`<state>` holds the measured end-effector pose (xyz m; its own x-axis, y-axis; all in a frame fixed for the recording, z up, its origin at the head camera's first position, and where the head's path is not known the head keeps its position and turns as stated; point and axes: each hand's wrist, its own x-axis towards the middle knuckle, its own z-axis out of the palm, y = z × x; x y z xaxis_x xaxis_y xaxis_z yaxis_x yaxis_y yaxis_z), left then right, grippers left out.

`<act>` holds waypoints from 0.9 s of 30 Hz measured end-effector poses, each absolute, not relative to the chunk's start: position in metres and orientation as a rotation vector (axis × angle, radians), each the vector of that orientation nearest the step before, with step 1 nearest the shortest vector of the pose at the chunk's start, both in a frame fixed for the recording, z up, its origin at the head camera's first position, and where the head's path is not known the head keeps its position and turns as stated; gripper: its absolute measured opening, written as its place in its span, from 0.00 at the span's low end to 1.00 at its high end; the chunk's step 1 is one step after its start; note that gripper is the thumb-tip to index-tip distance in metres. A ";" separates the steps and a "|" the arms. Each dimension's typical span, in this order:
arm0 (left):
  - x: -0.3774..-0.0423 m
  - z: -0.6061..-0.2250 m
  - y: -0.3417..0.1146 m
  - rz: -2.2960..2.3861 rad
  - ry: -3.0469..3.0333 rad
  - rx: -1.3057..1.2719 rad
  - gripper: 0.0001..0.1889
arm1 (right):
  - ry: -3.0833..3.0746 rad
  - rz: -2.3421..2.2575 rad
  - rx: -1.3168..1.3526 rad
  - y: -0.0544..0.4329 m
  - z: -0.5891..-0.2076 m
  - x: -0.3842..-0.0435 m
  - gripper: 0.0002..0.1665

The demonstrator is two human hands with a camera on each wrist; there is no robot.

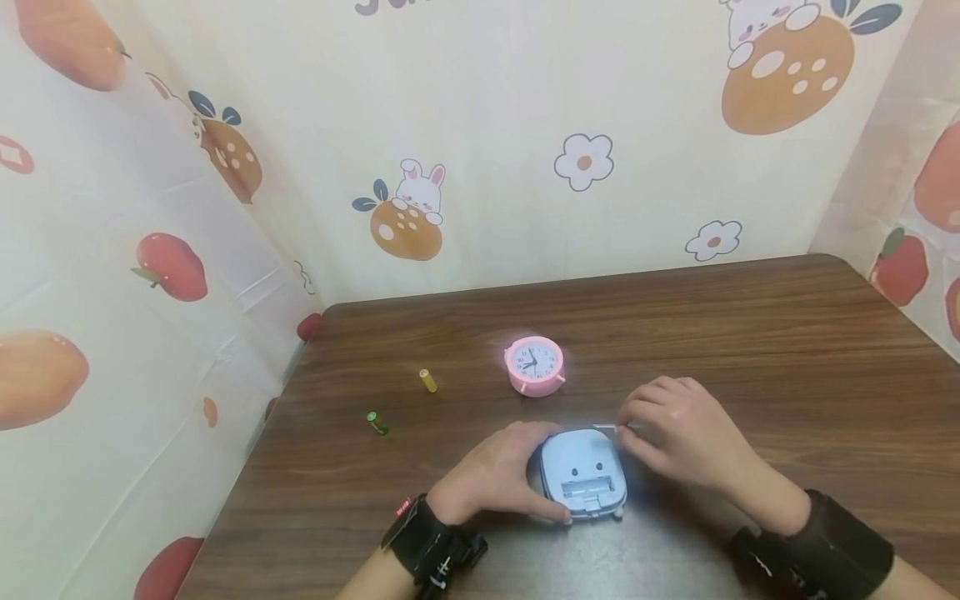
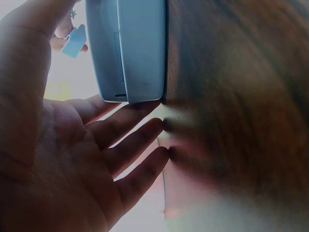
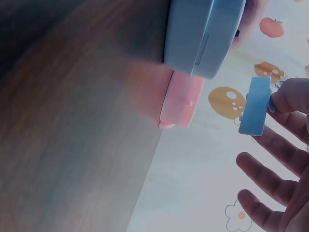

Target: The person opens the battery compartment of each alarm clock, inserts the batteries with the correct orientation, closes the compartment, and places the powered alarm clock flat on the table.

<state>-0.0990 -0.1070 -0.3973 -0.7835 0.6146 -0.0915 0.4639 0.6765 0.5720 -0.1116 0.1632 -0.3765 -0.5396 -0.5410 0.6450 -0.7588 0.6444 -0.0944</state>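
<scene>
the left hand (image 1: 501,471) grasps the blue case (image 1: 592,454), thumb at the near edge and forefinger at the far edge, the grip spread as wide as the case; the right hand (image 1: 675,433) pinches a small blue cover (image 3: 255,106) between thumb and forefinger, its other fingers loosely bent and spread apart; the cover is held clear of the case, just beside its far right corner.

the case lies on the brown table (image 1: 765,350), between the two hands; its upward side shows two dark dots and, toward the near edge, an uncovered rectangular compartment (image 1: 588,487), whose inside is too small to read clearly; a pink alarm clock (image 1: 535,365) stands just beyond the case, dial up toward the camera; to the left lie a yellow battery (image 1: 427,381) and a green battery (image 1: 377,423), apart from each other.

the head view shows only a thin pale edge of the cover, while the right wrist view shows its broad flat face; the left wrist view shows the case's side wall and the left hand's lower fingertips down by the tabletop.
</scene>
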 end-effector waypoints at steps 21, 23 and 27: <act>-0.098 -0.398 -0.108 0.760 2.624 0.852 0.48 | -2.345 0.496 0.930 0.180 -0.382 -0.127 0.06; -0.098 -0.398 -0.107 0.757 2.623 0.850 0.48 | -2.361 0.485 0.917 0.182 -0.384 -0.128 0.06; -0.098 -0.397 -0.107 0.749 2.629 0.854 0.48 | -2.389 0.469 0.895 0.184 -0.385 -0.130 0.07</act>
